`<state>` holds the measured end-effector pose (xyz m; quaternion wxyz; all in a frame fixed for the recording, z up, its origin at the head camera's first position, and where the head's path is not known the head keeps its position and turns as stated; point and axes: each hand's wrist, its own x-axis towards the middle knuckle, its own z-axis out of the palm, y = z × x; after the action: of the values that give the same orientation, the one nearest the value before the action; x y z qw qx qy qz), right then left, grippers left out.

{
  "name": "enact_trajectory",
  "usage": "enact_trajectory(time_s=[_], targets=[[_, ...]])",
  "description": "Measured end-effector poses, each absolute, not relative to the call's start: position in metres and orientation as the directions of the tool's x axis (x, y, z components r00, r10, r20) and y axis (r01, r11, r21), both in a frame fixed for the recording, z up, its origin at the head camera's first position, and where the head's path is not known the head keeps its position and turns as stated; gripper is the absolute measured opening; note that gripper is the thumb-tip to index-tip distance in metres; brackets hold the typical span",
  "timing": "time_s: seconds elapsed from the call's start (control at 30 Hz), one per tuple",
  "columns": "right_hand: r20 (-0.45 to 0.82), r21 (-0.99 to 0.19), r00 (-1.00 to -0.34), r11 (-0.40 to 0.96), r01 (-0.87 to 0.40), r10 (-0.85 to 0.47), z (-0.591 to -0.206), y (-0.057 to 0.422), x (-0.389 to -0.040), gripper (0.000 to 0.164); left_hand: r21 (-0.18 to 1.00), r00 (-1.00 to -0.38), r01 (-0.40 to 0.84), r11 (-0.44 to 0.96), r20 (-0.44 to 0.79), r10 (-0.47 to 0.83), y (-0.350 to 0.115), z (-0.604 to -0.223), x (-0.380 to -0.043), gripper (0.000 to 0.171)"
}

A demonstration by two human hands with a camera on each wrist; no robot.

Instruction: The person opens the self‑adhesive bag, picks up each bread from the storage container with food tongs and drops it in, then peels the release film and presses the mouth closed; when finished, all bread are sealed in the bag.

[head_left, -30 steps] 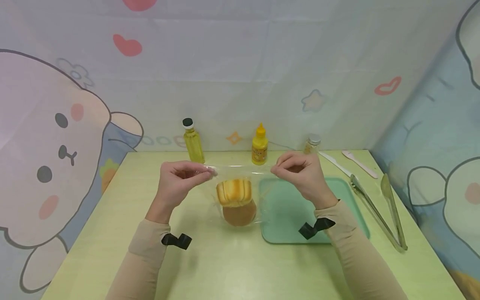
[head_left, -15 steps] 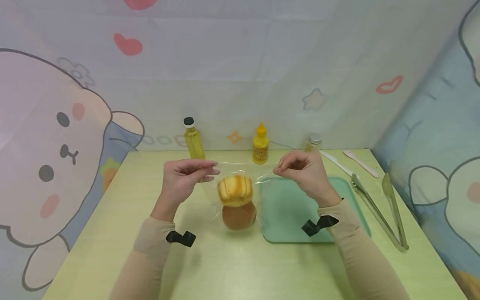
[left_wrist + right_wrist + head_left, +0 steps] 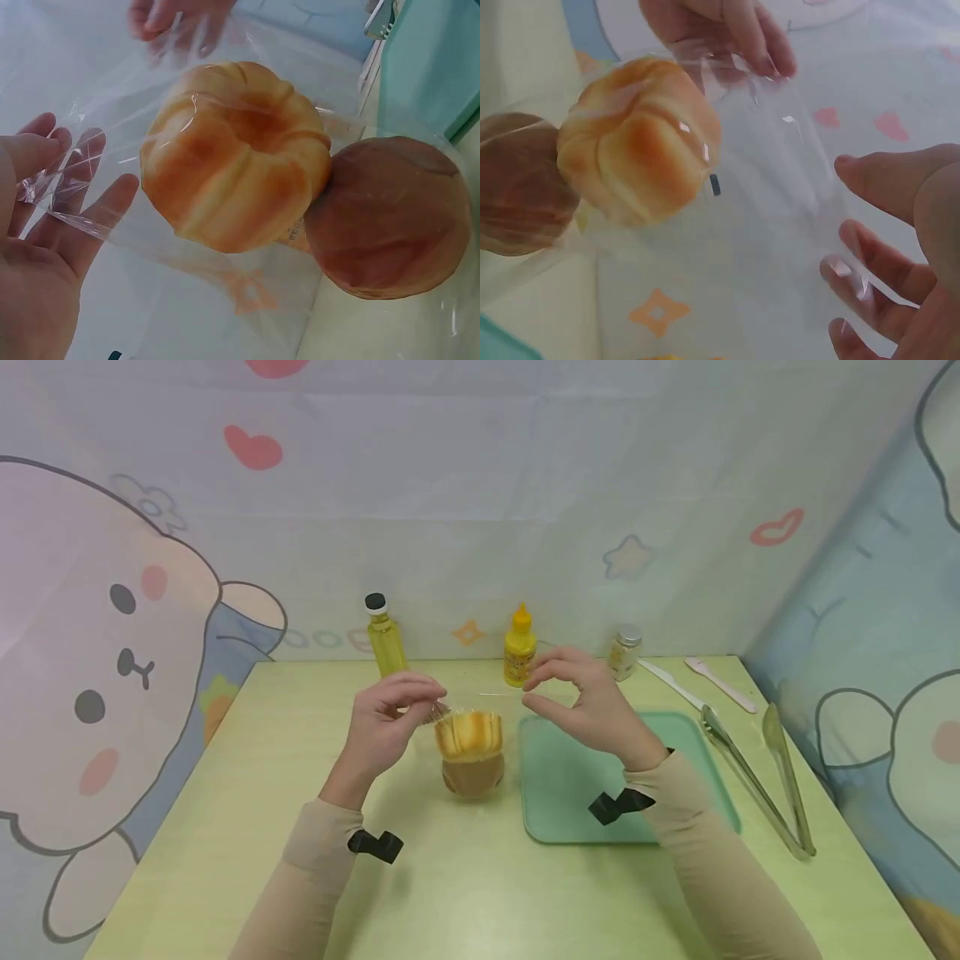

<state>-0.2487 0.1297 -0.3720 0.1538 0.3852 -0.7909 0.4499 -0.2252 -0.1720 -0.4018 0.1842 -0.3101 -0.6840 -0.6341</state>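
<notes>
A clear plastic bag (image 3: 780, 176) hangs between my hands. Inside it a ridged golden bun (image 3: 469, 735) sits above a smooth round brown bun (image 3: 472, 778); the left wrist view also shows the golden bun (image 3: 232, 161) and the brown bun (image 3: 390, 221) lying against each other. My left hand (image 3: 390, 718) pinches the bag's upper left edge between thumb and fingers. At the other side, my right hand (image 3: 585, 706) has thumb and fingers spread apart. In the right wrist view its fingertips (image 3: 840, 279) lie against the bag's film, with no pinch visible.
A mint tray (image 3: 615, 802) lies on the table (image 3: 225, 835) right of the buns. Beyond it are metal tongs (image 3: 757, 785), a white knife (image 3: 671, 683) and a pink utensil (image 3: 720, 685). An oil bottle (image 3: 386, 647), a yellow squeeze bottle (image 3: 520, 652) and a small jar (image 3: 624, 656) stand at the back.
My left hand has moved right, nearer the buns. The right thumb and fingers have parted from their pinch on the bag. The brown bun has risen a little and the bag's mouth has slackened.
</notes>
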Motion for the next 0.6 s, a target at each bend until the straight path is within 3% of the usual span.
enact_trajectory(time_s=[0.13, 0.23, 0.43, 0.6], targets=[[0.633, -0.412, -0.515, 0.312, -0.856, -0.578, -0.362, 0.107, -0.244, 0.01, 0.777, -0.761, 0.63, -0.002, 0.617, 0.202, -0.167, -0.402, -0.223, 0.017], [0.609, -0.329, -0.467, 0.332, -0.884, -0.641, -0.355, 0.089, -0.241, 0.013, 0.766, -0.744, 0.643, -0.005, 0.626, 0.234, -0.165, -0.403, -0.222, 0.017], [0.552, -0.304, -0.506, 0.404, -0.863, -0.663, -0.35, 0.066, -0.24, 0.024, 0.701, -0.67, 0.713, -0.016, 0.687, 0.281, -0.164, -0.403, -0.22, 0.021], [0.512, -0.318, -0.558, 0.459, -0.83, -0.653, -0.35, 0.068, -0.241, 0.023, 0.72, -0.688, 0.694, -0.026, 0.673, 0.27, -0.17, -0.398, -0.216, 0.021]])
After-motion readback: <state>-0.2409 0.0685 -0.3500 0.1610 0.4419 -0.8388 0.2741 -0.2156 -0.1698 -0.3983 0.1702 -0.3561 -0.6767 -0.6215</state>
